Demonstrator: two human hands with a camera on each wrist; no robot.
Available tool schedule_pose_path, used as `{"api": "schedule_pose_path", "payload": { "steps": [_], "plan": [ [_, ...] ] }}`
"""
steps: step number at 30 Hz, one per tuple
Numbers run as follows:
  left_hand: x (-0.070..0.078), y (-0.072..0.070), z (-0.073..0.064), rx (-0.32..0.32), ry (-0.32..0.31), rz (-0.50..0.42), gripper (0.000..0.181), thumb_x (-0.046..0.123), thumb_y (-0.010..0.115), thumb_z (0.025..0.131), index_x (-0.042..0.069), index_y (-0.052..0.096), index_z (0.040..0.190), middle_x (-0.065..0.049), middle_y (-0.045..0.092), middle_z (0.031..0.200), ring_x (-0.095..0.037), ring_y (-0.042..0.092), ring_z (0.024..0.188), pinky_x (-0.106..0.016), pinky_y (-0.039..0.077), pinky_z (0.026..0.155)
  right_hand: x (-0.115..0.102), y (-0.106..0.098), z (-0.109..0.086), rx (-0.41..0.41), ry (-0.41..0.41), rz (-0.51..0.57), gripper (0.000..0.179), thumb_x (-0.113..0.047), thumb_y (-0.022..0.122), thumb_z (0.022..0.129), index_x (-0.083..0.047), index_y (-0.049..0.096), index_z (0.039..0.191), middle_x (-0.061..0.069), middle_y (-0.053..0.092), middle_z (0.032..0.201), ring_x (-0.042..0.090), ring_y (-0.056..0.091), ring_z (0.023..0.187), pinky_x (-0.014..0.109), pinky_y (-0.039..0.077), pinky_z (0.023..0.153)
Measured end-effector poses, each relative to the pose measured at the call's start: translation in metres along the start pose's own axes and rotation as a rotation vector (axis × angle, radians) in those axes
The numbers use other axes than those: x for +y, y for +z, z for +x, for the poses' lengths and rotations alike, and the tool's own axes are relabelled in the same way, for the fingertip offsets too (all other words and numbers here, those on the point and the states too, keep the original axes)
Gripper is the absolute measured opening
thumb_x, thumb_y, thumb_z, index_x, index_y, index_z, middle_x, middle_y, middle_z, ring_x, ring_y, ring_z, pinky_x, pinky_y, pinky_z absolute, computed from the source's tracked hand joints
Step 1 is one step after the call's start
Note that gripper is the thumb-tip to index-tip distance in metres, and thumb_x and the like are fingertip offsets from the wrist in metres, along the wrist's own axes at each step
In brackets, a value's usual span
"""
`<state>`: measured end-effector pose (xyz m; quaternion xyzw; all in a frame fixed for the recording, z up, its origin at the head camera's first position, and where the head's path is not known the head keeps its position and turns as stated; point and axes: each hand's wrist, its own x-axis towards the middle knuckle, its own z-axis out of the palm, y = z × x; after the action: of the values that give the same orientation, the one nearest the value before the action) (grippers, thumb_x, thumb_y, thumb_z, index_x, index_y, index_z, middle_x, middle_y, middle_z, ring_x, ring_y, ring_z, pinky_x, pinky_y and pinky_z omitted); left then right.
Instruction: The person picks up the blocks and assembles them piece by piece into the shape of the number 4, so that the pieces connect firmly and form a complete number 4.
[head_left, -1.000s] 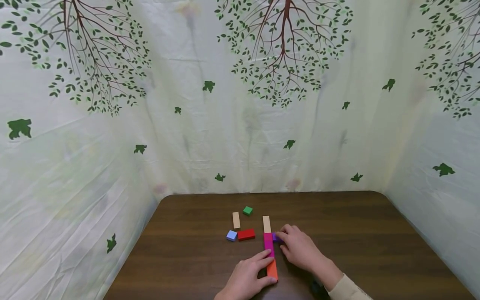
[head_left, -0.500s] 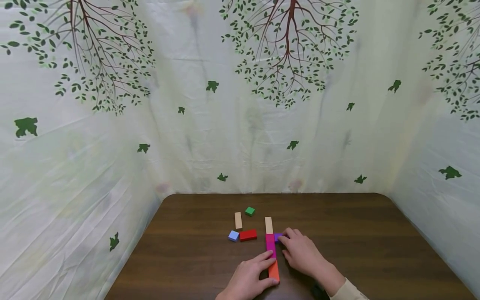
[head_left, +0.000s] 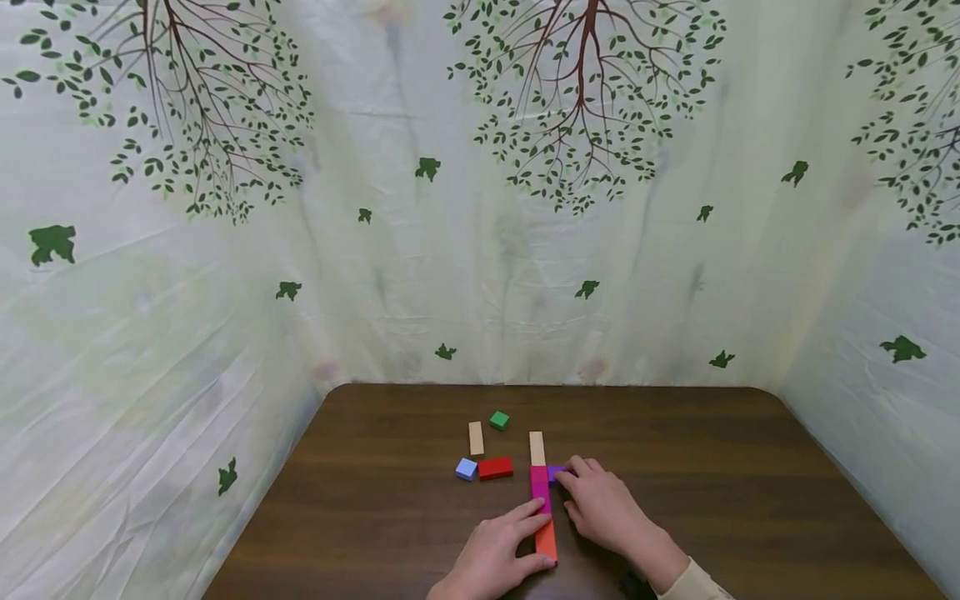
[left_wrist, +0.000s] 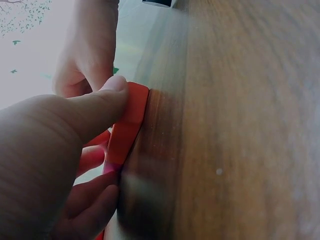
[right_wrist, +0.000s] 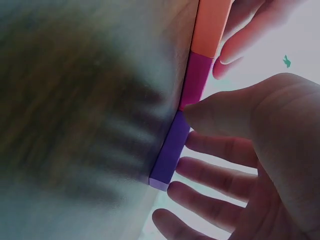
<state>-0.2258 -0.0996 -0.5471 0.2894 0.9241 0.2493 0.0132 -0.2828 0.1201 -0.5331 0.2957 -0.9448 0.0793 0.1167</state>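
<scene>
A straight line of blocks lies on the brown table, running away from me: an orange block (head_left: 546,542) nearest, a magenta stretch (head_left: 539,483) in the middle, a beige block (head_left: 537,448) at the far end. My left hand (head_left: 491,546) holds the orange block, thumb at its near end and fingertips up by the magenta. Against the right side of the magenta sits a purple block (head_left: 555,474), which my right hand (head_left: 607,504) grips. In the right wrist view, its thumb is at one end of the purple block (right_wrist: 171,150), with fingers along the far side.
Left of the line lie a red block (head_left: 495,468), a light blue block (head_left: 467,469) touching or close to it, another beige block (head_left: 476,439) and a green block (head_left: 499,420). A leaf-printed curtain (head_left: 510,317) hangs around the table (head_left: 675,450).
</scene>
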Motion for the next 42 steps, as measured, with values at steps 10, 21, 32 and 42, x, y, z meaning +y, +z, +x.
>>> {"api": "schedule_pose_path", "payload": {
  "steps": [10,21,32,42],
  "plan": [
    [-0.003,0.001,0.001,0.016,0.011,-0.049,0.060,0.060,0.062,0.092,0.027,0.059,0.143,0.008,0.045,0.154,-0.015,0.053,0.131,-0.049,0.051,0.094,-0.001,-0.002,-0.002,-0.008,-0.005,0.000,0.039,-0.024,0.079,0.085,-0.009,0.072,0.121,0.004,0.059,0.108,0.027,0.060,0.101,0.043,0.056,0.071],
    [-0.011,-0.012,-0.002,0.120,0.009,-0.113,0.052,0.052,0.065,0.094,0.025,0.063,0.139,0.002,0.051,0.149,-0.019,0.053,0.131,-0.057,0.049,0.095,-0.004,-0.003,0.004,-0.015,-0.013,-0.017,0.040,-0.026,0.080,0.085,-0.011,0.072,0.122,0.004,0.059,0.109,0.027,0.059,0.104,0.044,0.057,0.073],
    [-0.020,-0.040,0.007,0.241,0.030,0.027,0.044,0.038,0.074,0.092,0.019,0.069,0.131,0.005,0.064,0.130,-0.014,0.061,0.117,-0.042,0.051,0.094,-0.005,0.002,-0.002,-0.023,0.002,-0.065,0.045,-0.028,0.081,0.083,-0.009,0.070,0.123,0.006,0.058,0.109,0.027,0.058,0.104,0.045,0.056,0.073],
    [-0.037,-0.057,0.034,0.258,-0.087,0.019,0.041,0.032,0.078,0.090,0.015,0.071,0.126,0.003,0.068,0.118,-0.017,0.064,0.104,-0.039,0.054,0.086,-0.006,0.002,-0.001,-0.027,-0.017,-0.077,0.046,-0.027,0.081,0.082,-0.009,0.069,0.122,0.006,0.058,0.108,0.029,0.058,0.104,0.047,0.056,0.073]
  ]
}}
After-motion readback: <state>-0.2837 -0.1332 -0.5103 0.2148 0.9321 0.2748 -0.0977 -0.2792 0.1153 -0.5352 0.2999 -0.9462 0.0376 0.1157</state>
